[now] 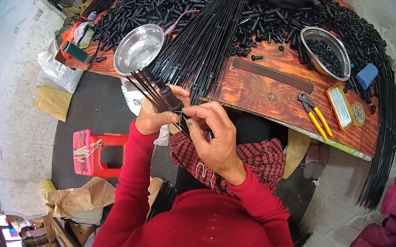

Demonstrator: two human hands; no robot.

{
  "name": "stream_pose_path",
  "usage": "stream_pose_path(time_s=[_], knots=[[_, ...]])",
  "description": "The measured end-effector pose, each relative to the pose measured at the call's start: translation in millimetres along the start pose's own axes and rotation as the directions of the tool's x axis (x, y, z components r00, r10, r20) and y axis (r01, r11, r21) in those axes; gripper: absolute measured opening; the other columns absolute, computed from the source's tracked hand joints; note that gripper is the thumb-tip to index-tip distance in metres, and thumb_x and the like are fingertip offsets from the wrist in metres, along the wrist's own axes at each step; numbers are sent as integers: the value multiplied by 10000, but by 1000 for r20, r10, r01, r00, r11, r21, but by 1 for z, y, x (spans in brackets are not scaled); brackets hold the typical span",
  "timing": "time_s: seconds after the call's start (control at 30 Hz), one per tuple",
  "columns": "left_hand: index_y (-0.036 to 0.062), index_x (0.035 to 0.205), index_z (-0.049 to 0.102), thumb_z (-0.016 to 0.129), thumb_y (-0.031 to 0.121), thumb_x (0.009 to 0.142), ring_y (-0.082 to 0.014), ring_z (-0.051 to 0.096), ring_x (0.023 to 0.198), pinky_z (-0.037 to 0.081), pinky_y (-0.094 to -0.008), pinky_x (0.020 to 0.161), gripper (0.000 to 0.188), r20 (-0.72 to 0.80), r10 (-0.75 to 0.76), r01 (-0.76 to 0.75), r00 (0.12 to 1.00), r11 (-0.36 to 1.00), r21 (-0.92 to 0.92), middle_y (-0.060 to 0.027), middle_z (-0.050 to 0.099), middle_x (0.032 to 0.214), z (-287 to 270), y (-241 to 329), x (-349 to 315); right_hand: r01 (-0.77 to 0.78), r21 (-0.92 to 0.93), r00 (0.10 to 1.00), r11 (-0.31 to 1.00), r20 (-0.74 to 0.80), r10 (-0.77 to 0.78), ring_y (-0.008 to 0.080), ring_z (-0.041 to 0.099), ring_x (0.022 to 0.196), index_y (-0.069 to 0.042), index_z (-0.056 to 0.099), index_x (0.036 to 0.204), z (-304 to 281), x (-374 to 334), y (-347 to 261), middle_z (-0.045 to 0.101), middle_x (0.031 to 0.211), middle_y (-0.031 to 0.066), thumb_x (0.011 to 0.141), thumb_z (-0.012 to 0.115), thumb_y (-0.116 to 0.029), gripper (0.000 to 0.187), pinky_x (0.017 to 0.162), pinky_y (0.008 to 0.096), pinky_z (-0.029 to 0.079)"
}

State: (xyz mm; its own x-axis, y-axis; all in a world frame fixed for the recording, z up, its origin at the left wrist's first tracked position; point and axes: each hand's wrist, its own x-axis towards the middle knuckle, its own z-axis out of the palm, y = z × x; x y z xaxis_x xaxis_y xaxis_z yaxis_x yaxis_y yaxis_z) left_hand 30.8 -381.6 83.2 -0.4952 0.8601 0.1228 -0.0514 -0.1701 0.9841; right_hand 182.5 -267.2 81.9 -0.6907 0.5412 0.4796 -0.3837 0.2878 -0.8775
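Note:
Over the table's near edge, my left hand (151, 119) is closed round a black plastic tube part (168, 95) with thin black rods fanning from it, like an umbrella runner with ribs. The tube part is tilted, its upper end pointing away from me to the left. My right hand (220, 141) meets it from the right, thumb and forefinger pinched at a thin pale wire (181, 115) by the part's lower end. My fingers partly hide where the wire runs. A red checked cloth (262, 164) lies across my lap below.
A big bundle of black rods (204, 34) lies on the wooden table (266, 95) amid heaps of black tube parts (138, 8). Nearby are a metal bowl (139, 50), a bowl of small rings (325, 50), a flat strip (271, 76), yellow-handled cutters (315, 116), a tin (340, 107) and a red stool (99, 153).

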Motion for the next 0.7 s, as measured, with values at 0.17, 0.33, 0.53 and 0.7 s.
stream_pose_path(time_s=[0.17,0.33,0.53,0.7], knots=[[-34,1118,565,868,190,636,-187,625,907,489,-316,825,612,19,37,-37,999,999,-6,-110,651,968,-1,-2,-1,9,60,1000,998,15,-10,105,577,726,-21,652,990,-1,1,3,564,887,53,784,632,84,231,610,219,472],[-26,1052,592,866,198,637,-197,623,897,490,-323,817,546,37,63,-64,997,998,18,-115,651,958,-5,-4,-1,60,78,997,995,40,-64,134,556,702,-32,680,959,-2,3,10,544,823,57,767,630,98,238,610,252,462],[-23,1014,605,864,189,637,-207,625,895,492,-330,820,504,54,14,-15,998,1000,9,-119,650,955,-3,-2,2,54,98,998,994,-18,-53,138,556,762,-38,681,976,2,-2,10,557,869,48,788,613,112,251,665,247,459],[-22,1001,612,864,164,628,-213,626,892,494,-341,822,487,34,42,-41,999,999,-35,-119,642,950,1,-5,3,57,84,998,995,-31,-54,146,566,773,-32,675,1019,4,-6,11,567,886,64,773,603,130,303,669,252,469]])
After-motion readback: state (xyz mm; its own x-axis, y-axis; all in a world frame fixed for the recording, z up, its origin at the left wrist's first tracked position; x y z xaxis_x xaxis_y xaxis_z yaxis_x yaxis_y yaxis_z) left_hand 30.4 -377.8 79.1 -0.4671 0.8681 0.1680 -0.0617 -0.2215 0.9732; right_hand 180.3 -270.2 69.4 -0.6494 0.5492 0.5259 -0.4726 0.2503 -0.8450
